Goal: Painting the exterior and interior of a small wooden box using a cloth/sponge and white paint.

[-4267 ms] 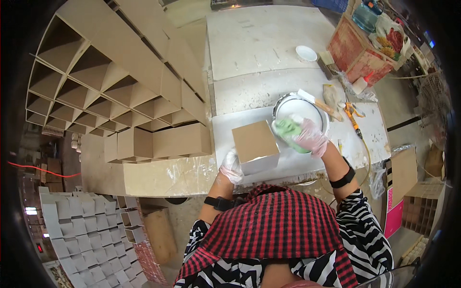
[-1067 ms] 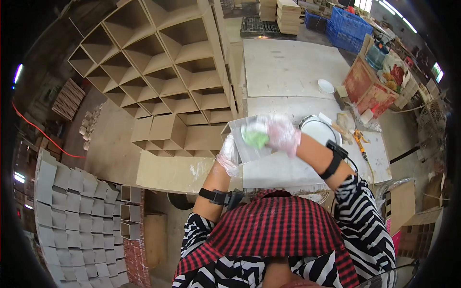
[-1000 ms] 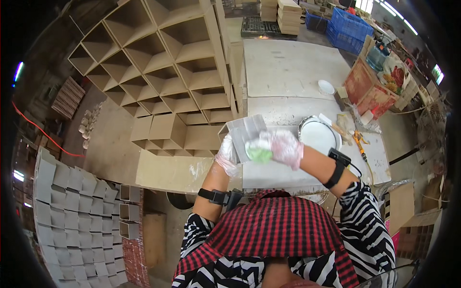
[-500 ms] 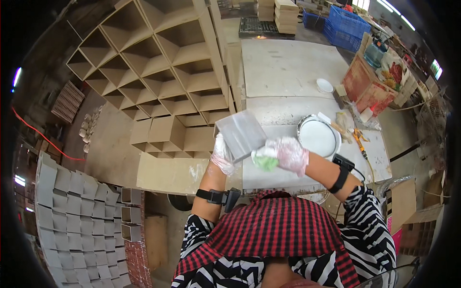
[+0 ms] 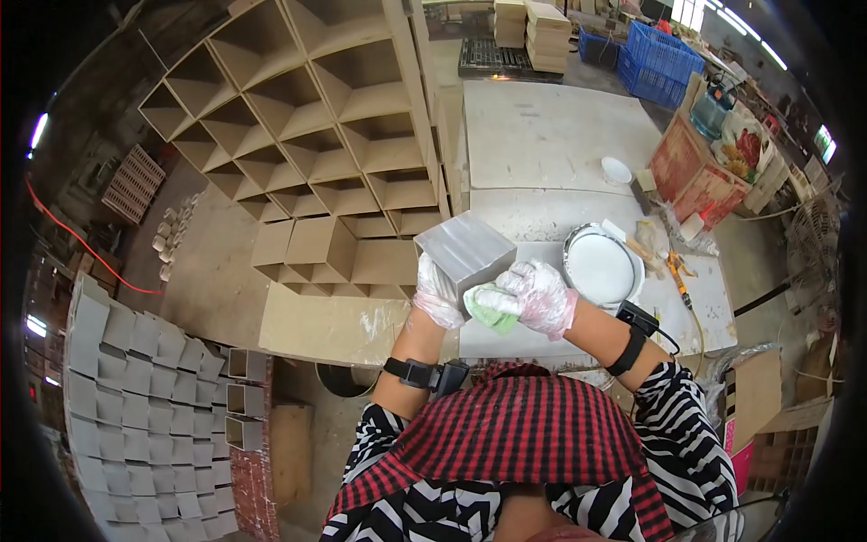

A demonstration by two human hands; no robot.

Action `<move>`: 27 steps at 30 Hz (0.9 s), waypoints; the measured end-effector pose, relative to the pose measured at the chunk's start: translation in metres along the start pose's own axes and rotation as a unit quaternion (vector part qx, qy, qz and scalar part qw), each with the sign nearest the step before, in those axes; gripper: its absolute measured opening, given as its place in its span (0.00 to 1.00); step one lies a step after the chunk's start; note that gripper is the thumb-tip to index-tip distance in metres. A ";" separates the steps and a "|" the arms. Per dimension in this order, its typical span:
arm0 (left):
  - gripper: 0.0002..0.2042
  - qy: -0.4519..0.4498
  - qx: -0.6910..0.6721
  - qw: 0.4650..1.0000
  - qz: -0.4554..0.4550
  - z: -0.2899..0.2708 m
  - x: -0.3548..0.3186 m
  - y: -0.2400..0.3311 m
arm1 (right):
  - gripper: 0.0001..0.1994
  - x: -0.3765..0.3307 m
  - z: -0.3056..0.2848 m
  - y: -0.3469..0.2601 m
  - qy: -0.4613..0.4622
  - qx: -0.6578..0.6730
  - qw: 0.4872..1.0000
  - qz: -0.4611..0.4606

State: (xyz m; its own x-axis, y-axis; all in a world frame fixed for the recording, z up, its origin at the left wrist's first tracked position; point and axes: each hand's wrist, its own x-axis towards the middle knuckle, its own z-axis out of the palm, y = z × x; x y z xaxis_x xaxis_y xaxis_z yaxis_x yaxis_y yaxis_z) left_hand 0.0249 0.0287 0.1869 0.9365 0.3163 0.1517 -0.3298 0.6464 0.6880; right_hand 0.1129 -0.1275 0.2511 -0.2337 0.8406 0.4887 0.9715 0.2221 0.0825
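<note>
A small square box (image 5: pixel 464 246) with a wet-looking grey-white coat is held up in front of me. My left hand (image 5: pixel 437 291), in a paint-smeared thin glove, grips it from its left side. In my right hand (image 5: pixel 542 300), gloved the same way, is a pale green sponge or cloth (image 5: pixel 490 311), pinched close to the box's near right side. Whether it touches the box I cannot tell. Just beyond my right hand stands a round tub (image 5: pixel 599 267) of white paint.
Stacked bare fibreboard boxes (image 5: pixel 316 144) rise at the far left of the worktable (image 5: pixel 555 135). A white bowl (image 5: pixel 616 170) and an orange-handled tool with a hose (image 5: pixel 679 271) lie right. Coated grey boxes (image 5: pixel 149 415) fill a rack at lower left.
The box has shifted slightly right and turned, its top now showing more level with a darker side below. My right hand has moved a little with the green sponge or cloth.
</note>
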 end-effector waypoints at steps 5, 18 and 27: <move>0.23 0.003 -0.220 0.974 -0.047 -0.014 -0.008 -0.003 | 0.18 0.022 -0.002 0.001 0.008 -0.076 0.997 -0.004; 0.26 -0.096 -0.302 0.942 -0.107 -0.032 -0.016 -0.017 | 0.17 0.050 -0.018 0.003 -0.161 0.217 0.957 0.107; 0.24 0.015 -0.207 0.962 -0.176 0.013 -0.025 0.007 | 0.15 0.039 -0.001 -0.002 -0.180 0.183 0.965 0.045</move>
State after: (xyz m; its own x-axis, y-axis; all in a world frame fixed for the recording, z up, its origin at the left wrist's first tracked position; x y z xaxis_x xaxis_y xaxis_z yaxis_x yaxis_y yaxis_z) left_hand 0.0006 0.0162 0.1965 0.9971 0.0426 -0.0632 -0.0178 0.9363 0.3508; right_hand 0.1015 -0.0959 0.2710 -0.2116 0.9672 0.1406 0.9250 0.2446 -0.2909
